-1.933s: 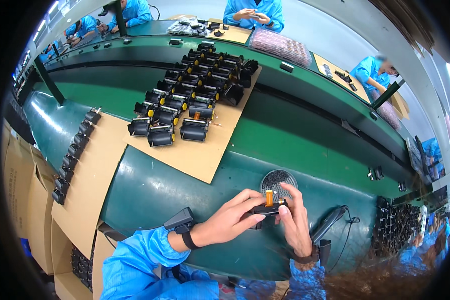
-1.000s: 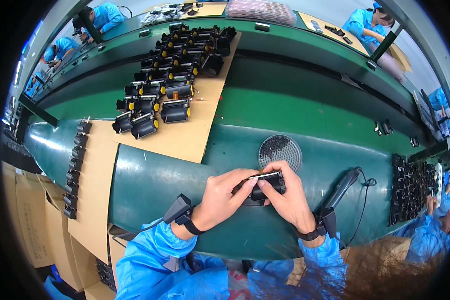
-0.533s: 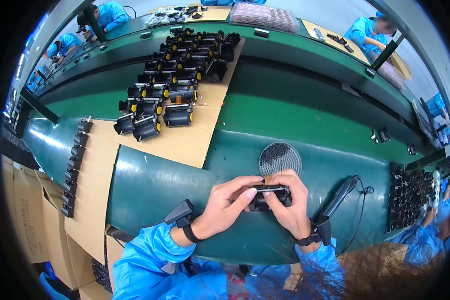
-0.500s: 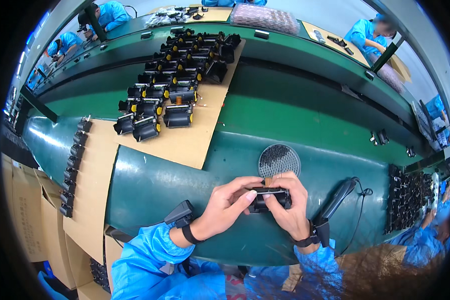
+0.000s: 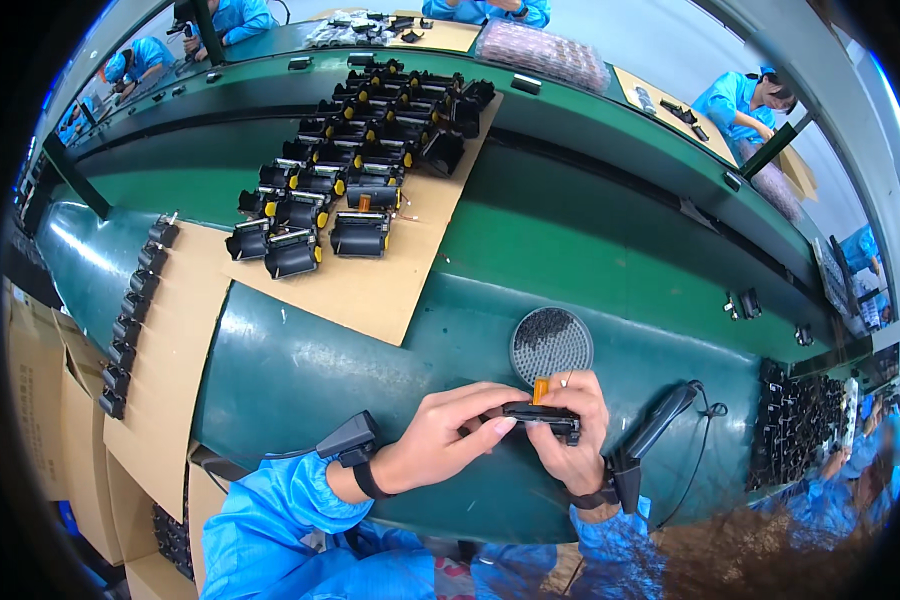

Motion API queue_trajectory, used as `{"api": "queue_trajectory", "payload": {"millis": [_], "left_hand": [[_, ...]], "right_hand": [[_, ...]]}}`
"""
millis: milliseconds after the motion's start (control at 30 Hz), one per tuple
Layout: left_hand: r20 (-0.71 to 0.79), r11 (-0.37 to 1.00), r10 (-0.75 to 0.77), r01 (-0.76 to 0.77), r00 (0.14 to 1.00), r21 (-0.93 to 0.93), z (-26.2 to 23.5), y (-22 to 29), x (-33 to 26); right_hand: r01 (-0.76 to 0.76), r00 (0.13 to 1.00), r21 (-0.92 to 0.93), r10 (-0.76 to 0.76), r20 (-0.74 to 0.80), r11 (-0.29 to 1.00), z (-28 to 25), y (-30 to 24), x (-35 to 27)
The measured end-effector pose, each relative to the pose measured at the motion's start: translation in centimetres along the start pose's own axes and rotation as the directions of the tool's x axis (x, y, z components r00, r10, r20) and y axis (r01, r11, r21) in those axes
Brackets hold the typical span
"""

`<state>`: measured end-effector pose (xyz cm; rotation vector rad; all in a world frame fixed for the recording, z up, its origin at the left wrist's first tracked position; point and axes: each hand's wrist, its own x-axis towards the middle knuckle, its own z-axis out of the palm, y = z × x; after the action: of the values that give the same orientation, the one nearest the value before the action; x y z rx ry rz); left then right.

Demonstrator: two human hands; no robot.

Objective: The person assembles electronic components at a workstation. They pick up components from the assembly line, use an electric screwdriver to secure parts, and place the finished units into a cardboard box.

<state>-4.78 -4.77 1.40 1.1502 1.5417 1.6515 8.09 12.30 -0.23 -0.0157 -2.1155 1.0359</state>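
Observation:
Between my two hands is a black plastic housing (image 5: 542, 411), held edge-up with an orange flat flex cable (image 5: 541, 390) standing from its far side. My left hand (image 5: 455, 432) pinches its left end between thumb and fingers. My right hand (image 5: 575, 425) grips the right end, thumb on the near face and fingers behind. Just beyond the hands lies a round grey dish (image 5: 573, 363) with small black pieces, probably screws, in its far left part. To the right of my right hand rests a black corded power screwdriver (image 5: 660, 420).
Many black housings with yellow parts (image 5: 355, 160) stand on a cardboard sheet (image 5: 390, 300) at the far left. A row of small black parts (image 5: 130, 310) lines another cardboard sheet (image 5: 165, 370). More black parts (image 5: 805, 420) are stacked at the right. Co-workers sit beyond the shelf.
The housing has been tilted, so its broad near face no longer shows and the flex cable stands up more plainly. Both hands still hold it. The whole view has shifted slightly.

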Motion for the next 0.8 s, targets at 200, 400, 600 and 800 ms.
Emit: {"api": "queue_trajectory", "payload": {"millis": [200, 400, 600, 800], "left_hand": [[-0.041, 0.994, 0.046, -0.042, 0.998, 0.103, -0.5, 0.3, 0.8], [-0.030, 0.954, 0.191, -0.178, 0.981, 0.242, -0.7, 0.2, 0.9], [-0.036, 0.895, 0.239, -0.206, 0.970, 0.394, -0.6, 1.2, 0.7], [0.197, 0.486, 0.423, -0.405, 0.884, 0.774, -1.5, 1.0, 0.4]], "right_hand": [[-0.472, 0.881, 0.277, 0.440, 0.172, 0.837, -1.0, -1.3, 0.8], [-0.455, 0.885, 0.171, 0.421, 0.201, 0.874, -1.3, -0.9, -0.5], [-0.498, 0.866, 0.213, 0.471, 0.169, 0.840, -0.7, -1.6, 0.5], [-0.734, 0.679, 0.226, 0.678, 0.282, 0.641, -0.2, -3.2, 2.2]]}}
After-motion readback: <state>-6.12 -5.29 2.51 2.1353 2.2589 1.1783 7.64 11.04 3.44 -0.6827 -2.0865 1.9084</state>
